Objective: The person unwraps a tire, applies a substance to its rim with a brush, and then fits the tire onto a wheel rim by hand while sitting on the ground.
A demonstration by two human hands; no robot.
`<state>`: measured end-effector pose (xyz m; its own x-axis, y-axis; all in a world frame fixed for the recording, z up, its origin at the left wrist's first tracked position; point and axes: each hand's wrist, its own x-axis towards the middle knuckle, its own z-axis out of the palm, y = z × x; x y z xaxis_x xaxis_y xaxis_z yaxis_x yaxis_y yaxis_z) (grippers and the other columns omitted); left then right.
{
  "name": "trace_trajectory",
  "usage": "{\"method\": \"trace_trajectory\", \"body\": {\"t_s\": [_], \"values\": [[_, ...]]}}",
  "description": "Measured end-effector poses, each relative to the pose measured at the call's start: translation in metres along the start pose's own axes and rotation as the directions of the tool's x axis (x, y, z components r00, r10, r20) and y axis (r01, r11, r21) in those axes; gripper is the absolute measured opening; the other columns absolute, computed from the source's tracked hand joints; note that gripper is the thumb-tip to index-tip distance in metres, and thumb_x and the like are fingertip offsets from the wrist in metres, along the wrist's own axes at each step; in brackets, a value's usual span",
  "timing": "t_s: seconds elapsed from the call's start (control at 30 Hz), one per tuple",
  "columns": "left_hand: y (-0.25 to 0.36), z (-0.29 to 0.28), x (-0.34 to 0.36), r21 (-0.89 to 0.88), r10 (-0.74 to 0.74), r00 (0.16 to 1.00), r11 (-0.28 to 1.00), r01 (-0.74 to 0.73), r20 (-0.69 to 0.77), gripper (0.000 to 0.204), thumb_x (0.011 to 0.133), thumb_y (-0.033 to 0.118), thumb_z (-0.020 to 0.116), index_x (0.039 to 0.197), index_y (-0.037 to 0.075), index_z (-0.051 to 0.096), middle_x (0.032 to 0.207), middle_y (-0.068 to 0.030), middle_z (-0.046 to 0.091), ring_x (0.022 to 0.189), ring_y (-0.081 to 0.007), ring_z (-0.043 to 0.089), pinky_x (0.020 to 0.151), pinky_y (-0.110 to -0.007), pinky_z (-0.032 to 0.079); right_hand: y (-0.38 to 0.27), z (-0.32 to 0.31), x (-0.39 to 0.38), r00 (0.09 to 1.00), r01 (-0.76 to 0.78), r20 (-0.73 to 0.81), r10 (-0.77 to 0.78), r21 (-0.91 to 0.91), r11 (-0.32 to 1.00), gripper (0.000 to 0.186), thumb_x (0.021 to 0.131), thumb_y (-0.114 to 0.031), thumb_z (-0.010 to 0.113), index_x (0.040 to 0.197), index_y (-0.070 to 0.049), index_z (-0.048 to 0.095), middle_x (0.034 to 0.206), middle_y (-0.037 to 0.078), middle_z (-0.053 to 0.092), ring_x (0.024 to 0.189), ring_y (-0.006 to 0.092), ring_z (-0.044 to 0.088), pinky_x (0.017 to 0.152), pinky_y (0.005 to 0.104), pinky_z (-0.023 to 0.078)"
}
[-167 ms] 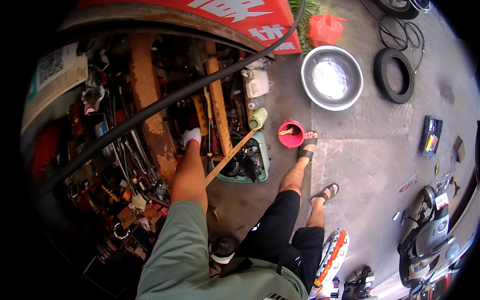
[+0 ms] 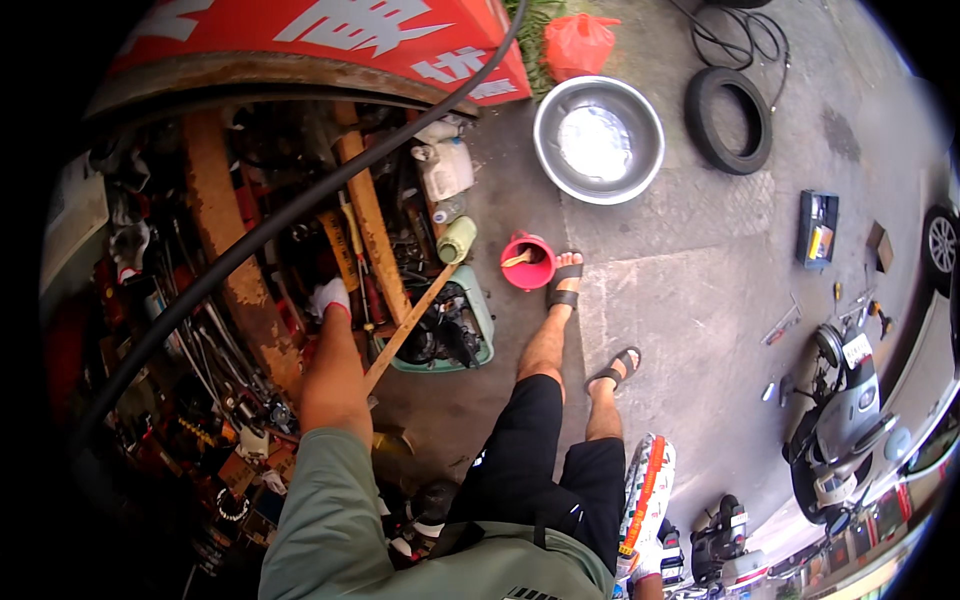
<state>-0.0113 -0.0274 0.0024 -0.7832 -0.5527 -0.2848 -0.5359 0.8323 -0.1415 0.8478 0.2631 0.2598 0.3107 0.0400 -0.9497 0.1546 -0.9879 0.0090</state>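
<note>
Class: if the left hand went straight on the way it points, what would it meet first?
Probably the orange-brown strip just beyond the left hand, though depth there is unclear.

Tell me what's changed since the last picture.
The head view has swung right, shifting the scene leftward. The gloved right hand has come into view at the white-and-orange package; whether it grips is unclear. The left hand stays beside the rusty beam, and the red bucket stays put.

Repair workshop: loose tyre (image 2: pixel 699 118), scooter (image 2: pixel 850 405), jumbled tools (image 2: pixel 203 335).
</note>
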Motion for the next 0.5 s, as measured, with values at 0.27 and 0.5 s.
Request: {"method": "trace_trajectory", "body": {"t_s": [0.27,0.5], "values": [[-0.005,-0.029,-0.005,-0.060,-0.263,0.958,0.964,0.258,-0.112,0.062,0.087,0.044,0.064,0.129,-0.001,0.070,0.139,-0.0256,0.063,0.131,-0.0395,0.059,0.111,-0.047,0.047,-0.030,-0.015,0.019,0.993,0.014,0.115,0.007,-0.178,0.984,0.037,0.108,-0.025,0.048,0.126,0.002,0.065,0.107,0.016,0.074,0.092,0.0280,0.074,0.083,0.0413,0.061],[0.002,-0.024,-0.058,-0.165,-0.261,0.896,0.963,0.215,-0.359,0.052,0.094,0.043,0.058,0.119,-0.001,0.071,0.124,-0.0289,0.068,0.116,-0.0441,0.065,0.102,-0.054,0.051,-0.153,0.048,0.093,0.995,0.012,0.102,0.005,-0.166,0.986,0.037,0.107,-0.028,0.054,0.119,0.003,0.070,0.102,0.014,0.075,0.089,0.0226,0.073,0.078,0.0379,0.061]]}}
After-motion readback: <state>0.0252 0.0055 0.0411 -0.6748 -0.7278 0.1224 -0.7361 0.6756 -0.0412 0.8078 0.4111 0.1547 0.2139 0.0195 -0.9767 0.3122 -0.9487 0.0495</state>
